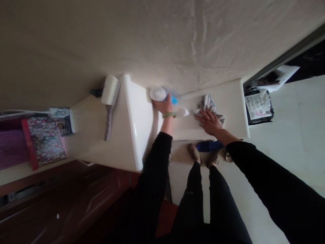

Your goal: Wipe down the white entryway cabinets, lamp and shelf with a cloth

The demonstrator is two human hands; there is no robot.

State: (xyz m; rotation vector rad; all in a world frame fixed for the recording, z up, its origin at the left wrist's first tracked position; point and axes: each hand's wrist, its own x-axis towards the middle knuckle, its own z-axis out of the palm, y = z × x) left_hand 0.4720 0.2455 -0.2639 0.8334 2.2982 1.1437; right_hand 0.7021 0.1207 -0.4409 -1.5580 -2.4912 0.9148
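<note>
My left hand (164, 106), with a green bangle on the wrist, is wrapped round a white-and-blue container (159, 94) standing on a low cream ledge (228, 89) against the wall. My right hand (209, 121) lies flat, fingers stretched out, on a crumpled grey cloth (209, 105) on the same ledge. A small white bottle (183, 112) lies between the two hands. Both arms are in black sleeves.
A white scrubbing brush (109, 95) rests on the higher cream counter (101, 142) at left, beside a patterned red box (44, 140). Dark wooden cabinet doors (76, 203) stand below. My legs and feet show on the floor, next to a blue slipper (209, 145). A dark bag with papers (259, 106) sits at right.
</note>
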